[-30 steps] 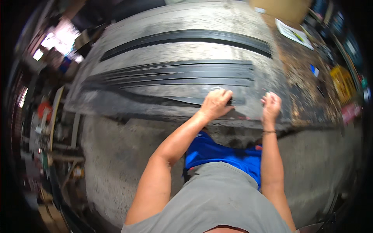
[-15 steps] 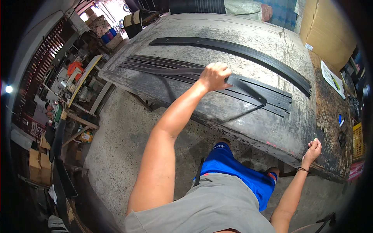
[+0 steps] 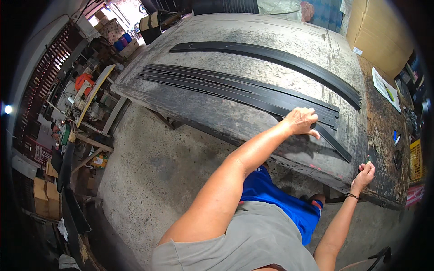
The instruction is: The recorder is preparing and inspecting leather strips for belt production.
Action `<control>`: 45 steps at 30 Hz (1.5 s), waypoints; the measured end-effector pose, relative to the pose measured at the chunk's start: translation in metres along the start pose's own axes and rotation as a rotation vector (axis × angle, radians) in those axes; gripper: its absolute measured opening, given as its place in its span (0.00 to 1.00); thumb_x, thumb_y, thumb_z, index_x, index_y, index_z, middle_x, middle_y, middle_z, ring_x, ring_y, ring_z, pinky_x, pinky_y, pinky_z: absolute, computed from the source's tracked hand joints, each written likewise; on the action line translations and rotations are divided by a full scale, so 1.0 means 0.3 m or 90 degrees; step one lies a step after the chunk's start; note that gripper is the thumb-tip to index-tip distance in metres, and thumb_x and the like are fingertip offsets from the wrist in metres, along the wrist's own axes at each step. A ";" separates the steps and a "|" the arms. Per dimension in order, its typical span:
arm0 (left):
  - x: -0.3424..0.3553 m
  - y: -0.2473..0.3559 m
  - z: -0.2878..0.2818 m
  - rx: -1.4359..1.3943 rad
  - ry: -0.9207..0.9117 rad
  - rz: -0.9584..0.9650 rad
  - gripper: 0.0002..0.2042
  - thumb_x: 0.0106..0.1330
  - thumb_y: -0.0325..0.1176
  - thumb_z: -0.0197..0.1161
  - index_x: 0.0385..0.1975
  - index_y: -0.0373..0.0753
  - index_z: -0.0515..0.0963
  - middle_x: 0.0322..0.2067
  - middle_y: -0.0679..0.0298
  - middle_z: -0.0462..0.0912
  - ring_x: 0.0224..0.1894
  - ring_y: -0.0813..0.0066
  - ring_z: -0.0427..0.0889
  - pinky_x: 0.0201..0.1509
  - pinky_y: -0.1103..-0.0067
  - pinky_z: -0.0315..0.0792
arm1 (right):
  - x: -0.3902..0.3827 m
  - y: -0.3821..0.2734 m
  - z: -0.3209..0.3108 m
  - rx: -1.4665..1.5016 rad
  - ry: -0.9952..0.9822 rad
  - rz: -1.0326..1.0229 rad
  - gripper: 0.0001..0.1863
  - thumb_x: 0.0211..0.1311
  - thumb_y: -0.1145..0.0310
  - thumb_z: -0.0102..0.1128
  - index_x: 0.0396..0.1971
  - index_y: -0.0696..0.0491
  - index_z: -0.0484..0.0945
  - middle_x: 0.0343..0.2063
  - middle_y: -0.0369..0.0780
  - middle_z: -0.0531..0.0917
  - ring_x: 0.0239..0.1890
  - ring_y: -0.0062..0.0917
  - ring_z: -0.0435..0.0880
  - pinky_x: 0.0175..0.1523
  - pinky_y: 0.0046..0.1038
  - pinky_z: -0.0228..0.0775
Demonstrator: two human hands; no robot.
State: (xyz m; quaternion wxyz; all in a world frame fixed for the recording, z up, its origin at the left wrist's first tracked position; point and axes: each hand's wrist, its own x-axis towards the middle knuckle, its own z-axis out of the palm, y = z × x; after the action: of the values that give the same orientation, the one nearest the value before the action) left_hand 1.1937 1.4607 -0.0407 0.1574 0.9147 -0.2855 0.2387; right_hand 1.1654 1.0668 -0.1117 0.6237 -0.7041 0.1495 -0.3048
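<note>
My left hand (image 3: 302, 121) is closed around a long, flat black strip (image 3: 335, 145) near its right end. That end slants toward the table's near right corner; the rest runs back left along the pile. Several similar black strips (image 3: 226, 83) lie side by side beneath and behind my left hand. Over the table's near right edge, my right hand (image 3: 363, 176) has its fingers pinched together, and I cannot make out what is between them. The tip of the strip is a short way left of this hand, apart from it.
A second row of black strips (image 3: 275, 58) lies farther back on the worn table (image 3: 253, 29). At the right are a cardboard box (image 3: 379, 38), a paper sheet (image 3: 385, 88), a blue pen (image 3: 394, 135) and a yellow crate (image 3: 416, 158). Cluttered benches (image 3: 95, 97) stand at the left.
My left hand has moved right and nearer with the black strip, bringing its end close to the table's near right corner. My right hand stays in nearly the same place.
</note>
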 end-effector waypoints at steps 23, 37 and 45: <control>-0.177 0.527 -0.060 -0.297 -0.465 0.350 0.41 0.57 0.68 0.59 0.63 0.40 0.70 0.69 0.43 0.58 0.73 0.45 0.53 0.73 0.51 0.47 | -0.081 -0.104 0.100 0.012 0.034 -0.064 0.12 0.67 0.66 0.59 0.29 0.59 0.74 0.30 0.38 0.76 0.25 0.19 0.79 0.31 0.23 0.75; 0.247 -0.070 0.113 -0.107 -0.155 -0.163 0.36 0.63 0.53 0.63 0.66 0.36 0.64 0.66 0.40 0.61 0.68 0.42 0.61 0.70 0.59 0.60 | -0.085 -0.105 0.079 -0.055 0.028 -0.135 0.11 0.68 0.66 0.58 0.29 0.58 0.74 0.27 0.39 0.76 0.23 0.21 0.77 0.30 0.26 0.70; 0.478 -0.279 0.298 0.121 -0.182 -0.203 0.38 0.66 0.50 0.60 0.68 0.31 0.55 0.68 0.44 0.58 0.71 0.48 0.56 0.72 0.60 0.56 | -0.090 -0.128 0.104 -0.045 0.001 -0.128 0.09 0.67 0.70 0.57 0.28 0.58 0.73 0.28 0.38 0.75 0.23 0.20 0.77 0.29 0.24 0.71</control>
State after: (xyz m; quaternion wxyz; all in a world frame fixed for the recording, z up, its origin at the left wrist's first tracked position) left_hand 1.3786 1.4246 -0.0526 0.0641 0.9835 -0.1327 0.1049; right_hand 1.1573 1.1141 -0.0821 0.5648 -0.7367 0.0894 -0.3609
